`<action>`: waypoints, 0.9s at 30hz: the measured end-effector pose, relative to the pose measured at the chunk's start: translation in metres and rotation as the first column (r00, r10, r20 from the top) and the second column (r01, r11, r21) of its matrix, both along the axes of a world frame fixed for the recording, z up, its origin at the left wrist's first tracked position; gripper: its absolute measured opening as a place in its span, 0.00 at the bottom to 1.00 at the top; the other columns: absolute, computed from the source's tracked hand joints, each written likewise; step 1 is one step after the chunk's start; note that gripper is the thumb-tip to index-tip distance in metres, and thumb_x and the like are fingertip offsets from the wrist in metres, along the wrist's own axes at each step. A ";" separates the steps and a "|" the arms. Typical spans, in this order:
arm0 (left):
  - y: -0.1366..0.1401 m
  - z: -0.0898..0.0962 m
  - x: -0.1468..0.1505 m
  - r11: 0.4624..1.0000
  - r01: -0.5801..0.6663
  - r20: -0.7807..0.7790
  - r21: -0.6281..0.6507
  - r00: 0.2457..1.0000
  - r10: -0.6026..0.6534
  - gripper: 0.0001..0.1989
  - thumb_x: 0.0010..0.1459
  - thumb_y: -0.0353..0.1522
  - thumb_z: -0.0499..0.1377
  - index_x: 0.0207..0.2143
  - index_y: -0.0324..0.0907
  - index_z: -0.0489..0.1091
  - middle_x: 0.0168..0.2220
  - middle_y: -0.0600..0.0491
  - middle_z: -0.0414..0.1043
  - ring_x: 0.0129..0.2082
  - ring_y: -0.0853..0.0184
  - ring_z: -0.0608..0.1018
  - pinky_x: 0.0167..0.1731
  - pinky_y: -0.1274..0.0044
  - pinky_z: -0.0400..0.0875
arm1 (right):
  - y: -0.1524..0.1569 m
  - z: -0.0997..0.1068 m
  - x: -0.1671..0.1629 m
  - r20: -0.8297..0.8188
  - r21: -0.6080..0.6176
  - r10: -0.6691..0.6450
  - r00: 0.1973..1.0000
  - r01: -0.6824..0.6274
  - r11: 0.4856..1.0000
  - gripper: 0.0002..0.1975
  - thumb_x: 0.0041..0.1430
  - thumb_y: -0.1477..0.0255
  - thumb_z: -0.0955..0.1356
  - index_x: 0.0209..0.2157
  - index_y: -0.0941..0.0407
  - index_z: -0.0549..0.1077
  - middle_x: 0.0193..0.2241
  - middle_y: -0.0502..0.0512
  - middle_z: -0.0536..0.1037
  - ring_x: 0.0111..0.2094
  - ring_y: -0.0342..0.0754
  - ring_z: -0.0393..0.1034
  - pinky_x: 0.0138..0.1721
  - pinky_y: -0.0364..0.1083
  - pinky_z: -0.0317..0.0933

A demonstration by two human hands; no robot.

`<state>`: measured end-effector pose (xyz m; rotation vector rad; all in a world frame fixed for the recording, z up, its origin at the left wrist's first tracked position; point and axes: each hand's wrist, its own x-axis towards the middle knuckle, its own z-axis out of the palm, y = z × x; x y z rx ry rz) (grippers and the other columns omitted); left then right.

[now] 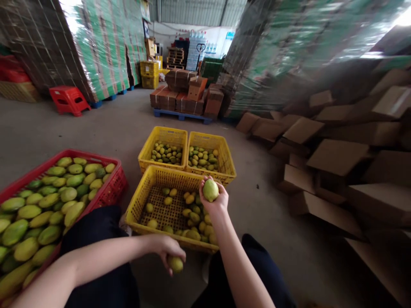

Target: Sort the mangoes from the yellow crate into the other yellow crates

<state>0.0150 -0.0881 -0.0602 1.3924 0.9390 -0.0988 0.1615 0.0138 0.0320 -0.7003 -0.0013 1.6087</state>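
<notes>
My right hand (221,201) is raised over the right side of the near yellow crate (135,209), its fingers curled round a yellow-green lemon (211,190). Lower down, just in front of that crate's near wall, my left hand (168,248) grips another greenish lemon (175,264) from above. Inside the near crate, many lemons (194,217) gather on the right half, while a few lie scattered on the left. To my left stands a red crate (111,184) heaped with yellow and green lemons (48,201).
Two more yellow crates (143,160) with lemons sit just beyond the near one. Loose cardboard boxes (337,156) pile up on the right. Farther off are a blue pallet (183,115) with bundled cartons, a red stool (69,99) and tall wrapped stacks (102,47).
</notes>
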 end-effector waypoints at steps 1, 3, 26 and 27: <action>0.015 0.010 -0.010 0.970 -0.148 0.070 -0.193 0.984 0.164 0.11 0.47 0.39 0.61 0.18 0.44 0.69 0.18 0.53 0.71 0.16 0.63 0.74 0.25 0.63 0.73 | -0.001 0.000 0.002 -0.001 -0.015 0.003 1.000 -0.003 1.000 0.12 0.49 0.75 0.63 0.36 0.55 0.74 0.26 0.52 0.80 0.28 0.45 0.75 0.28 0.43 0.73; 0.057 0.040 -0.035 0.853 -0.458 0.256 -0.251 0.818 0.515 0.15 0.52 0.44 0.59 0.27 0.41 0.71 0.26 0.48 0.75 0.23 0.65 0.77 0.34 0.66 0.75 | -0.004 0.002 0.006 -0.004 -0.060 -0.011 1.000 0.011 0.998 0.12 0.50 0.75 0.62 0.35 0.56 0.74 0.26 0.53 0.79 0.27 0.45 0.75 0.27 0.43 0.73; 0.043 0.019 -0.098 0.816 0.047 -0.406 0.576 0.883 0.236 0.11 0.50 0.34 0.61 0.36 0.39 0.75 0.46 0.35 0.75 0.51 0.43 0.74 0.52 0.57 0.62 | -0.112 -0.071 -0.034 0.087 -0.510 0.678 0.730 -0.552 0.660 0.07 0.54 0.73 0.62 0.30 0.59 0.70 0.19 0.54 0.74 0.20 0.45 0.70 0.19 0.42 0.65; 0.039 0.015 -0.104 0.822 0.111 -0.462 0.558 0.865 0.197 0.11 0.48 0.34 0.63 0.34 0.39 0.75 0.44 0.35 0.76 0.49 0.43 0.75 0.50 0.57 0.64 | -0.114 -0.072 -0.035 0.105 -0.505 0.692 0.714 -0.562 0.656 0.06 0.53 0.73 0.63 0.31 0.59 0.70 0.19 0.53 0.74 0.20 0.46 0.70 0.19 0.43 0.66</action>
